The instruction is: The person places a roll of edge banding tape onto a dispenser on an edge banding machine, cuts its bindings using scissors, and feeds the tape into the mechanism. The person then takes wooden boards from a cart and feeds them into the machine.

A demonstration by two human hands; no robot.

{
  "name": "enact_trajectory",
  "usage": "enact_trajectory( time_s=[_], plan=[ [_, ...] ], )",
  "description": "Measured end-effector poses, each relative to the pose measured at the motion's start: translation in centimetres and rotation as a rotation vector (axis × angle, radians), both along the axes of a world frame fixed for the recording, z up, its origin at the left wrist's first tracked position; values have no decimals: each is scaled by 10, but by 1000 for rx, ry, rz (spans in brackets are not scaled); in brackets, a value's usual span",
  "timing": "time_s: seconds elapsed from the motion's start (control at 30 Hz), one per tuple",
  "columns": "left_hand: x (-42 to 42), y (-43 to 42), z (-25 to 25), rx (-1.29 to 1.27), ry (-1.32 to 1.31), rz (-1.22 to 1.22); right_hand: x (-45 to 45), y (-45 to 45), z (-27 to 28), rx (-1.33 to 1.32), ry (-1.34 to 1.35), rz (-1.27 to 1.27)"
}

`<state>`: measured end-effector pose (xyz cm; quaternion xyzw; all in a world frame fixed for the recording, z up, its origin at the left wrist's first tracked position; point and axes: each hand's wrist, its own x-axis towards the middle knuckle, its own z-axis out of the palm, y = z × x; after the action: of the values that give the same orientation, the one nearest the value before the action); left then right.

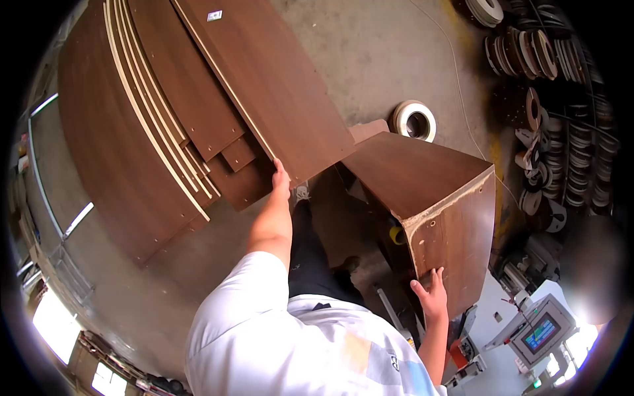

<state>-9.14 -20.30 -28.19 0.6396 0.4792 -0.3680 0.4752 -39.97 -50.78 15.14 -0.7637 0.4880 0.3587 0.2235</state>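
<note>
My left hand (281,178) is at the near edge of a long brown wood-grain panel (277,86) with a small white label (214,16). It grips the panel near its corner, and some of the fingers are hidden by the edge. On the other side, my right hand (432,295) lies with fingers stretched against the brown upright face (456,237) of a box-like workbench. A brown top (419,168) with a worn, pale front edge joins that face.
Several stacked brown panels (109,132) with pale edges lie to the left. A white roll (415,121) sits on the floor behind the bench. Rolls of edge banding (528,53) fill racks at the right. A machine's control screen (541,332) stands at lower right.
</note>
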Motion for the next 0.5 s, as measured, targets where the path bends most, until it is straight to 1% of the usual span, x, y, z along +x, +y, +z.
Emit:
enact_trajectory(
  time_s=[0.1,0.13,0.2,0.23,0.27,0.37,0.5],
  plan=[
    [-11,3,19,47,-189,-31,-4,1,2,5,10,18],
    [-14,1,37,85,-298,-37,-4,0,3,1,2,34],
    [-13,4,75,130,-332,-70,-2,2,6,-8,22,63],
    [-15,11,81,96,-369,-79,-1,2,8,-14,27,80],
    [-15,10,104,115,-387,-71,-1,2,9,-19,43,95],
    [-12,16,154,149,-353,-87,1,0,15,-18,57,141],
    [-11,12,220,125,-419,-78,-5,-6,22,-23,6,209]
  ],
)
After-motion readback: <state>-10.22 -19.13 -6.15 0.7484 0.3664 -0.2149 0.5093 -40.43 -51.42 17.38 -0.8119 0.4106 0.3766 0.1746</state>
